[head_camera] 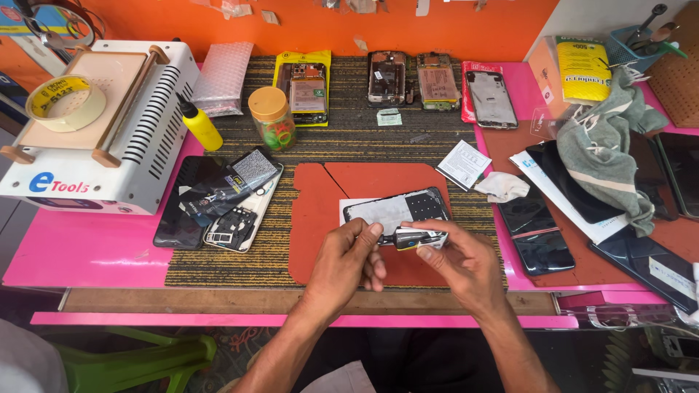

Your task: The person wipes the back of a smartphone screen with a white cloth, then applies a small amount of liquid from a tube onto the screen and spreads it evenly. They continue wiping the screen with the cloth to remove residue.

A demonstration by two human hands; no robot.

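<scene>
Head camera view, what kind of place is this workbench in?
Most likely a phone repair bench. Opened phones lie in a row at the back, loose dark screens lie on the right, and both hands, left hand and right hand, hold a small part over a phone frame.

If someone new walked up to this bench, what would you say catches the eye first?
Both hands, left and right, pinch a small metal part over an opened phone on a red mat at centre. At far left stands a white machine with a tape roll on top.
</scene>
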